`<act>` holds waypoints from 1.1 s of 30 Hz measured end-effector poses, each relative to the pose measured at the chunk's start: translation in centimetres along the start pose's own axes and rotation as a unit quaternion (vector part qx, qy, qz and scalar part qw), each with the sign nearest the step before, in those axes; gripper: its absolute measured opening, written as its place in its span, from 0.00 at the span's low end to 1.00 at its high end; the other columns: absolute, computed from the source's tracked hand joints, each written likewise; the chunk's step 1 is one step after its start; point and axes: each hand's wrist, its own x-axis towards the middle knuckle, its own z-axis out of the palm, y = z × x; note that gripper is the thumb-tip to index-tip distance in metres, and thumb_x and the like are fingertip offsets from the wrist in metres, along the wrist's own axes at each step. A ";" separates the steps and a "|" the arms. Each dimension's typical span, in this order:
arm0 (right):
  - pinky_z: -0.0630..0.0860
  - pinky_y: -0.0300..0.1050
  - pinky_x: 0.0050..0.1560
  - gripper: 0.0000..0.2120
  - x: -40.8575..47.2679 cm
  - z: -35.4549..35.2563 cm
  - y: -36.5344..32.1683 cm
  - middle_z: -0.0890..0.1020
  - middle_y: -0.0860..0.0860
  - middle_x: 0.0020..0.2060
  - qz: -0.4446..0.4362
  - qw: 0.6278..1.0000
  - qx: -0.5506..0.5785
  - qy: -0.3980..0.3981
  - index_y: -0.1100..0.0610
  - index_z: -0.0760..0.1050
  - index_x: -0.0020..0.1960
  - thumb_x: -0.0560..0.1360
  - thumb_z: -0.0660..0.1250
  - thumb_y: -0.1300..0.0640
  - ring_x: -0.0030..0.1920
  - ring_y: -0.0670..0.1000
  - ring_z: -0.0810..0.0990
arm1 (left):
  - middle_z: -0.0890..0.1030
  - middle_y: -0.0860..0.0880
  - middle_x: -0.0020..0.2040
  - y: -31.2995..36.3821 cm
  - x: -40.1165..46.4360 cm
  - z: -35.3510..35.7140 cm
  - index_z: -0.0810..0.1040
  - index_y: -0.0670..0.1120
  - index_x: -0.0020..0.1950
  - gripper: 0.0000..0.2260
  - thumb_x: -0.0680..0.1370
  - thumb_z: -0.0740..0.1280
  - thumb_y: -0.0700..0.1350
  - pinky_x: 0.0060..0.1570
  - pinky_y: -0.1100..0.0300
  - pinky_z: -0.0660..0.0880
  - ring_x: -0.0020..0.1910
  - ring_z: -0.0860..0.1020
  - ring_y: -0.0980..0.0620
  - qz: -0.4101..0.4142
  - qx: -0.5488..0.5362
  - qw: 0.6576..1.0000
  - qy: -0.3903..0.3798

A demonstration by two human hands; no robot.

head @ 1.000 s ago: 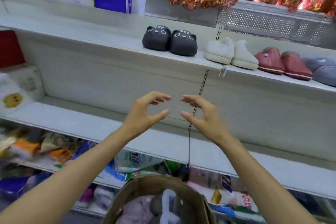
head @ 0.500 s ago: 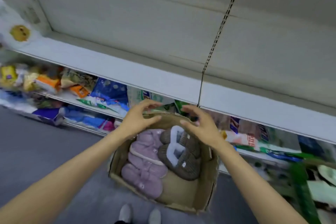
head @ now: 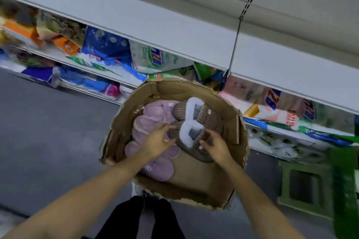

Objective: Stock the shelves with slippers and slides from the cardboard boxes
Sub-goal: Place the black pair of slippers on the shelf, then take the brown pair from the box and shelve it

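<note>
An open cardboard box (head: 217, 184) stands on the floor below me. Inside lie a pair of brown ribbed slippers with white fleece lining (head: 206, 120) and lilac plush slippers (head: 153, 120). My left hand (head: 157, 141) reaches into the box, fingertips touching the left edge of the nearer brown slipper, above the lilac ones. My right hand (head: 215, 144) curls its fingers over the right side of that same brown slipper. Whether either hand has a firm hold is unclear.
A grey shelf board (head: 174, 31) runs across above the box. Under it, bagged and boxed goods (head: 108, 48) crowd the lower shelves. A green plastic stool (head: 308, 186) stands at right. Grey floor (head: 48, 132) lies to the left. My legs are below the box.
My view tipped down from the shelves to the box. Both hands dropped from chest height into the box and closed in on the nearer brown slipper.
</note>
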 end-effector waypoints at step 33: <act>0.71 0.36 0.58 0.30 4.0 5.5 1.7 0.75 0.53 0.66 0.136 0.952 0.273 -0.023 0.56 0.62 0.76 0.78 0.70 0.55 0.64 0.50 0.74 | 0.69 0.50 0.76 -4.2 11.1 -7.7 0.72 0.52 0.73 0.25 0.76 0.68 0.42 0.74 0.44 0.62 0.77 0.62 0.45 0.192 0.357 0.906 -0.124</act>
